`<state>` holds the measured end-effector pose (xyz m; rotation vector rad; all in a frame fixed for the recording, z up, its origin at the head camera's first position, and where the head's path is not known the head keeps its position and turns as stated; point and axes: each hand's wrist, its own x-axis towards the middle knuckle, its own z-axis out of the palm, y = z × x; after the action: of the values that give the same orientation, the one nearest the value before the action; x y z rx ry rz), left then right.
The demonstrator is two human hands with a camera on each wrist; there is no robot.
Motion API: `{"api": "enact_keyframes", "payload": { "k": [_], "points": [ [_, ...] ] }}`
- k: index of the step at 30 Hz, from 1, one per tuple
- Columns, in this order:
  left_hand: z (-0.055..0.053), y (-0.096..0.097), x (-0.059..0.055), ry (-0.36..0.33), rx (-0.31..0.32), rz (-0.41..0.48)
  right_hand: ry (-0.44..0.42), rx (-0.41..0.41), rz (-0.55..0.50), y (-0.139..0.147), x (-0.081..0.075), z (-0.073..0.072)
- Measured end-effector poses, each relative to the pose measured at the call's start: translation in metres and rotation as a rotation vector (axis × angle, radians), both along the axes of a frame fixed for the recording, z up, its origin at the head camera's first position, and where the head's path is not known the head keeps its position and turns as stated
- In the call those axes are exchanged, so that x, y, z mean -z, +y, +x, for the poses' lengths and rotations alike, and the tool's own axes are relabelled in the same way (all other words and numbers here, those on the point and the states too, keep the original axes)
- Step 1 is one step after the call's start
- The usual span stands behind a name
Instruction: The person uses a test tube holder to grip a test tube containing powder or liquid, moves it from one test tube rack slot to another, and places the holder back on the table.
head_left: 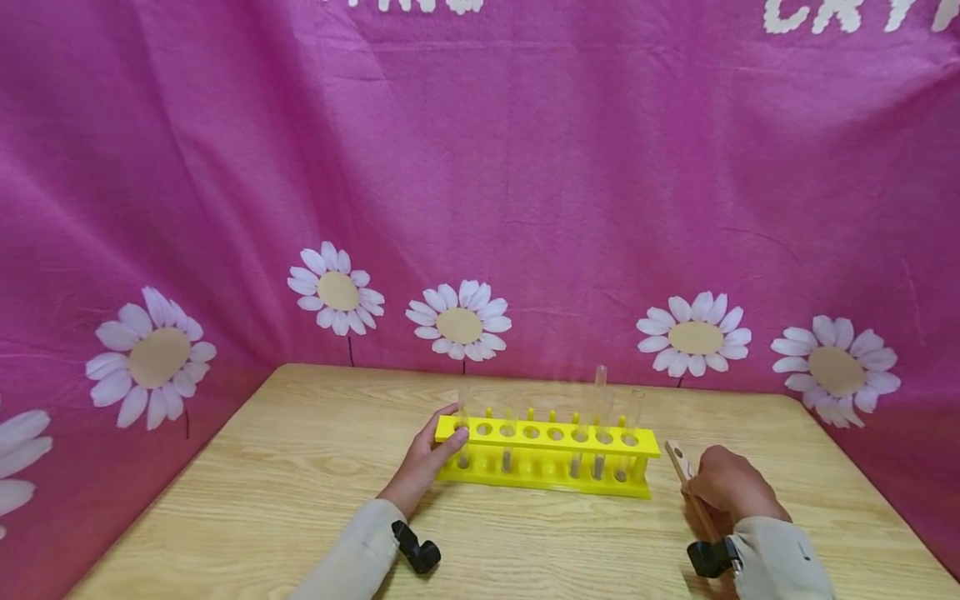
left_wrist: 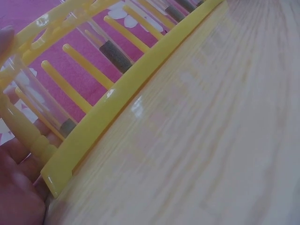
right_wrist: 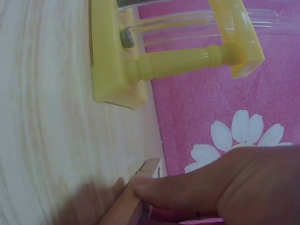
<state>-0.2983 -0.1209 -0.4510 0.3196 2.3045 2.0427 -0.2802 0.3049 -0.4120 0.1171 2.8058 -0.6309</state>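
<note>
A yellow test tube rack [head_left: 543, 445] stands on the table. My left hand [head_left: 420, 467] grips its left end, thumb on the front of the top bar and fingers behind. Several clear test tubes [head_left: 507, 458] sit in its holes, with dark grey material at their bottoms, as the left wrist view shows in one tube [left_wrist: 115, 56]. Toward the right, one tube [head_left: 601, 377] rises higher, its rounded end up. Beside the rack's right end, my right hand [head_left: 738, 487] holds a wooden test tube clamp [head_left: 678, 460], thumb pressed along its side in the right wrist view.
The light wooden table [head_left: 300, 467] reaches back to a pink cloth [head_left: 570, 208] printed with white daisies, which hangs behind and along the sides. A black camera mount [head_left: 416, 550] sits on the left wrist, another mount [head_left: 712, 557] on the right.
</note>
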Motion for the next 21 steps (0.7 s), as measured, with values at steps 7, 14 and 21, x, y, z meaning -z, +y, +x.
{"api": "enact_keyframes", "payload": {
  "k": [7,14,21],
  "points": [
    [-0.001,0.001,0.001,-0.006,0.003,-0.003,-0.024,0.053,0.020,-0.011,-0.012,0.004],
    [-0.001,-0.002,0.000,-0.004,0.021,-0.024,-0.062,0.088,0.017,-0.013,-0.014,0.006],
    [-0.004,-0.006,0.003,-0.004,0.066,-0.006,-0.063,0.098,-0.012,-0.012,-0.018,0.011]
  ]
}}
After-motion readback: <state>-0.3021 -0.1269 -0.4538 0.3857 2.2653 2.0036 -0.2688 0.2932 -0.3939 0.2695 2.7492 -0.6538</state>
